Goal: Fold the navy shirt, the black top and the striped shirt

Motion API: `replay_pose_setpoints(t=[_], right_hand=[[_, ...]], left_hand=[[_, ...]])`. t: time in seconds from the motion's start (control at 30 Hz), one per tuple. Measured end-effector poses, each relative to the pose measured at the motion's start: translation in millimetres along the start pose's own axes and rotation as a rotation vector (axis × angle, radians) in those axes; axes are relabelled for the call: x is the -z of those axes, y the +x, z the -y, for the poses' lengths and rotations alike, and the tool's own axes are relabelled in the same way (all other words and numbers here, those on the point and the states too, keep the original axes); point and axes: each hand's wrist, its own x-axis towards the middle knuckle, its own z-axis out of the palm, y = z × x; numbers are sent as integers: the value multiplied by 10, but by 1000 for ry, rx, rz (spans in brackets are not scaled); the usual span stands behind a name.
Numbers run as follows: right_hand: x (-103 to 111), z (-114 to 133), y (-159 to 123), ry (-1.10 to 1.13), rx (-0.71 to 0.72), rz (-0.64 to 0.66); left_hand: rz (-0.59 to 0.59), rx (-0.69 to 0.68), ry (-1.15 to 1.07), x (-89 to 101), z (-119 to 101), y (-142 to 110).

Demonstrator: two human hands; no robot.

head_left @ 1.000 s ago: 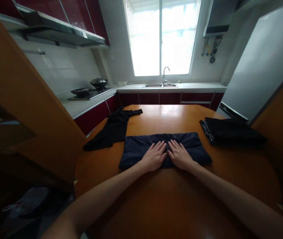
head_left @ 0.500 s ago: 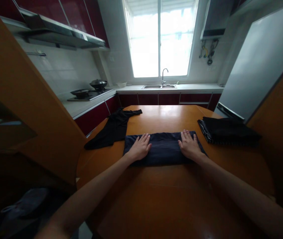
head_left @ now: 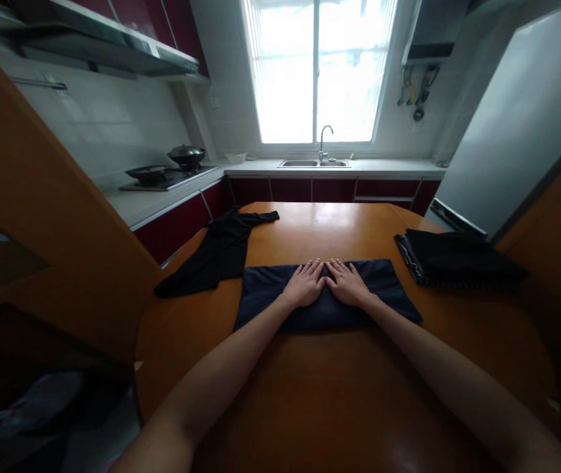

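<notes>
- Far left: a black garment (head_left: 226,253) is sprawled kinda loosely along the left edge of the wooden table (head_left: 327,381), with one narrow end stretched out near the far-left corner.
- Next, the left hand (head_left: 305,284) is laid palm-down on navy cloth, fingers straight and slightly fanned, nothing pinched.
- Dead centre: the folded navy cloth (head_left: 330,315) is set mid-table, well apart from the far edge. Soft, floppy and fairly light, I'd guess, and not fragile. Folds could easily be lost if it's grabbed by one corner, so it's probably best taken from underneath at both short ends.
- The right hand (head_left: 347,284) is placed just beside the other one, also flat, fingers a bit spread, tips by the cloth's far side.
- Far right: a folded black stack (head_left: 458,256) is parked by the table's right edge.
</notes>
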Motion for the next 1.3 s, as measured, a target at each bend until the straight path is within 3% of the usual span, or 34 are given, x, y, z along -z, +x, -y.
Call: replay_pose_setpoints(t=[0.17, 0.33, 0.43, 0.57, 0.7, 0.8, 0.87, 0.97, 1.1, 1.2, 1.3], right_hand=[[70, -428, -48, -51, -41, -48], [134, -1003, -176, -71, -233, -108], [156, -1165, -216, -55, -306, -142], [221, -1094, -242, -83, -276, -282], [217, -776, -274, -33, -76, -407], [105, -554, -267, 49, 132, -271], [32, -503, -243, 53, 173, -145], [2, -586, -212, -3, 84, -59], [71, -802, -221, -67, -70, -51], [111, -912, -232, -77, -161, -58], [117, -973, -214, -61, -228, -64]], left_hand=[[18, 34, -3, 50, -7, -7], [42, 66, -5, 90, 5, -21], [51, 68, -4, 105, -9, -22], [57, 65, 19, 111, -19, -24], [59, 47, 49, 106, -17, -33], [65, 38, 64, 105, -37, -40], [76, 41, 64, 112, -48, -41], [103, 68, 48, 147, 10, -36], [144, 177, 64, 254, 295, -60], [126, 240, 101, 330, 533, -136], [81, 218, 133, 356, 673, -242]])
